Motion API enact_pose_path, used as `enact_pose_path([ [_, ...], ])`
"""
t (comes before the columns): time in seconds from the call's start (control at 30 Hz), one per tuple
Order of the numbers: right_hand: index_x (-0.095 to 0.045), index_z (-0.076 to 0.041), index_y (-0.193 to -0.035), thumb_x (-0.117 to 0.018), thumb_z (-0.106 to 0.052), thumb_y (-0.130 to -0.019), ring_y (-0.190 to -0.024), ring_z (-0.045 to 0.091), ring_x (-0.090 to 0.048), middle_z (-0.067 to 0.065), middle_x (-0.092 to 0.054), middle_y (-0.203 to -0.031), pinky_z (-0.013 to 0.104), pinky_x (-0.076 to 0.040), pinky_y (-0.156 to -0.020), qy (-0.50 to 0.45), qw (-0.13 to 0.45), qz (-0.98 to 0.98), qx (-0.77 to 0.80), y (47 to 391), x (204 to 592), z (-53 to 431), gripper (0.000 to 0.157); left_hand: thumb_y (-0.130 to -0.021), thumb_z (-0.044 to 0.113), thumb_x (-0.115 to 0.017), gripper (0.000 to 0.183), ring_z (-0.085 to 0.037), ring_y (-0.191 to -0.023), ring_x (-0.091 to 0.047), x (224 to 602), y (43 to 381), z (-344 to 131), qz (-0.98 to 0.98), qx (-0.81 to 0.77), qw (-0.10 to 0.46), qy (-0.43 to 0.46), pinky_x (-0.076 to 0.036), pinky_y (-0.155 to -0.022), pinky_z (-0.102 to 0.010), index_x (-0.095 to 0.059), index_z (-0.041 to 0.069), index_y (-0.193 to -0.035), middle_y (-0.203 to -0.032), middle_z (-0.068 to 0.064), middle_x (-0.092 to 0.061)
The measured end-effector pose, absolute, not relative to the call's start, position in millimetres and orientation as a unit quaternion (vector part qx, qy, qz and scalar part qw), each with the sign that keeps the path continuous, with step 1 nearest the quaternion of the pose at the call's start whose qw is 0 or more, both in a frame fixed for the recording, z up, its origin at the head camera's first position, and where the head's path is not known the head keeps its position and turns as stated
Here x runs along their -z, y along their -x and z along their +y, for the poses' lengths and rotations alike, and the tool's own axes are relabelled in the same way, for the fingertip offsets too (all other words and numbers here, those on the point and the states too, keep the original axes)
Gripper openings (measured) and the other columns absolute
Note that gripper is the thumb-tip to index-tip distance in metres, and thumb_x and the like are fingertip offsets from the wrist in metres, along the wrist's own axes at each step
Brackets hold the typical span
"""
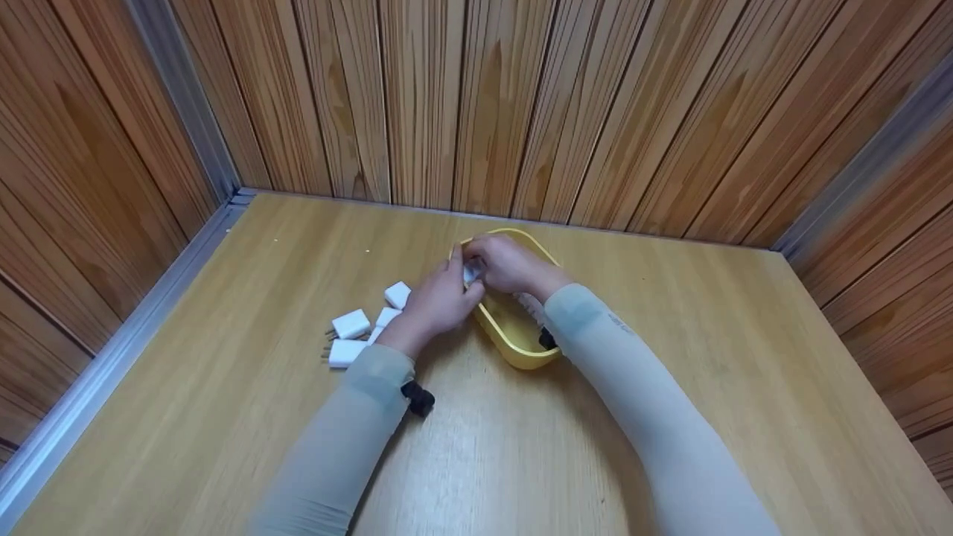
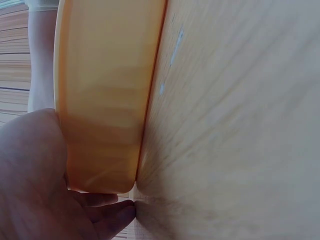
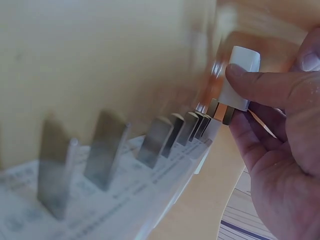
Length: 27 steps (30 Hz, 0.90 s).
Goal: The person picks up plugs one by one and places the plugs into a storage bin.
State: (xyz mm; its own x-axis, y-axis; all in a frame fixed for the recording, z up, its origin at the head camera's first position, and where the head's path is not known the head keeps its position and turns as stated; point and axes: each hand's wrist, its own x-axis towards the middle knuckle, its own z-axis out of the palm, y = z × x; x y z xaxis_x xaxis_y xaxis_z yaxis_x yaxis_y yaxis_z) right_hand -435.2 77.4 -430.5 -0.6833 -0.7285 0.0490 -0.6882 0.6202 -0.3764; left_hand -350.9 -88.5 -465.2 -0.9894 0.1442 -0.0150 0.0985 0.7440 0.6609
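In the right wrist view, my right hand (image 3: 285, 125) pinches a white charger plug (image 3: 240, 70) between thumb and fingers, its flat metal prongs facing down. That hand reaches into a yellow plastic box (image 1: 523, 360) in the head view. Inside the box stands a row of chargers (image 3: 155, 142), prongs up, with small print on their faces. My left hand (image 1: 439, 298) grips the box's far left rim, thumb over the edge. From the left wrist view, its fingers (image 2: 112, 220) bend around the end of the box, outside the wall.
Several white chargers (image 1: 351, 324) lie loosely on the wooden table (image 1: 461, 447), left of the box and partly behind my left forearm. Wood-panelled walls (image 1: 417, 104) close off the back and both sides. A black wrist device (image 1: 418, 400) sits at the left sleeve.
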Motion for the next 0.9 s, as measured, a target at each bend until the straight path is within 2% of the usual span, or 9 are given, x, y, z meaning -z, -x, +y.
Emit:
enact_pose_path([
  [0.1, -0.075, 0.001, -0.139, -0.065, 0.011, -0.101, -0.124, 0.032, -0.069, 0.016, -0.073, -0.133, 0.045, -0.054, -0.112, 0.393, 0.054, 0.898, 0.188, 434.1, 429.5, 77.5, 0.040, -0.112, 0.053, -0.050, 0.092, -0.032, -0.139, -0.054, 465.0, 351.3, -88.3, 0.934, -0.349, 0.037, -0.063, -0.046, -0.118, -0.053, -0.008, 0.006, -0.179, -0.172, -0.020, -0.041],
  [0.17, -0.074, 0.000, -0.140, -0.065, 0.011, -0.101, -0.125, 0.031, -0.069, 0.015, -0.073, -0.133, 0.045, -0.053, -0.113, 0.388, 0.055, 0.900, 0.190, 433.9, 429.4, 77.5, 0.041, -0.112, 0.054, -0.050, 0.092, -0.031, -0.138, -0.054, 464.6, 350.8, -88.2, 0.932, -0.354, 0.044, -0.056, -0.047, -0.117, -0.052, -0.007, 0.009, -0.180, -0.173, -0.018, -0.040],
  [0.4, -0.074, -0.001, -0.141, -0.065, 0.013, -0.099, -0.129, 0.031, -0.068, 0.014, -0.071, -0.136, 0.045, -0.052, -0.116, 0.377, 0.057, 0.905, 0.190, 434.1, 430.3, 77.5, 0.046, -0.112, 0.054, -0.050, 0.091, -0.031, -0.142, -0.051, 463.5, 350.2, -88.2, 0.930, -0.360, 0.054, -0.048, -0.045, -0.120, -0.053, -0.006, 0.012, -0.180, -0.176, -0.016, -0.037],
  [0.67, -0.074, -0.001, -0.140, -0.064, 0.014, -0.099, -0.128, 0.030, -0.068, 0.013, -0.071, -0.135, 0.044, -0.052, -0.115, 0.375, 0.066, 0.903, 0.196, 433.3, 428.9, 77.9, 0.045, -0.112, 0.055, -0.052, 0.093, -0.031, -0.142, -0.051, 462.7, 349.0, -88.2, 0.926, -0.369, 0.056, -0.045, -0.049, -0.112, -0.050, -0.005, 0.014, -0.181, -0.177, -0.014, -0.035],
  [0.8, -0.072, -0.002, -0.143, -0.064, 0.014, -0.099, -0.131, 0.030, -0.066, 0.013, -0.070, -0.138, 0.044, -0.051, -0.117, 0.364, 0.078, 0.907, 0.197, 432.5, 428.5, 77.7, 0.048, -0.112, 0.055, -0.052, 0.093, -0.031, -0.142, -0.052, 461.8, 348.4, -88.5, 0.926, -0.370, 0.055, -0.046, -0.049, -0.113, -0.051, -0.005, 0.014, -0.181, -0.177, -0.015, -0.035],
  [0.9, -0.072, -0.003, -0.145, -0.065, 0.012, -0.100, -0.133, 0.030, -0.066, 0.012, -0.070, -0.139, 0.045, -0.050, -0.118, 0.366, 0.078, 0.908, 0.191, 432.6, 430.4, 77.3, 0.047, -0.112, 0.054, -0.052, 0.093, -0.031, -0.146, -0.051, 462.0, 348.2, -89.0, 0.928, -0.366, 0.047, -0.053, -0.045, -0.120, -0.053, -0.006, 0.012, -0.180, -0.177, -0.016, -0.035],
])
